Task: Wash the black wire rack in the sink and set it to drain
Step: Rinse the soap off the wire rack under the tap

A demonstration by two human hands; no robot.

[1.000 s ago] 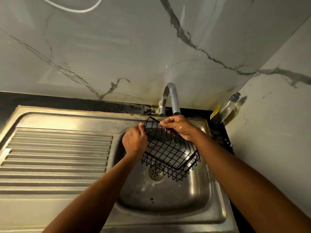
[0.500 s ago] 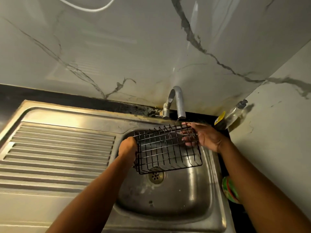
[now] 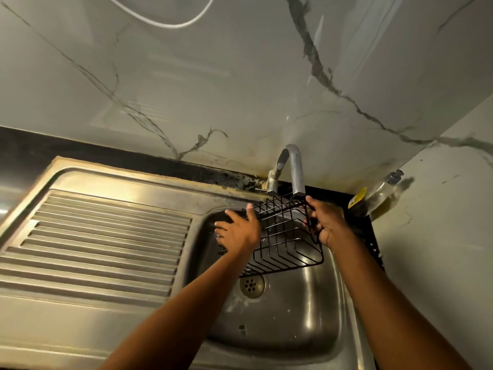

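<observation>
Rack (image 3: 289, 245) edge behind left hand (image 3: 239, 231)

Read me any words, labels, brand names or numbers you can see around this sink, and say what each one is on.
Yellow label on the bottle in the corner: any print is too small and blurred to read.
Sink, faucet, black wire rack, wall: no text or markings visible.
Nothing here can be quoted.
</observation>
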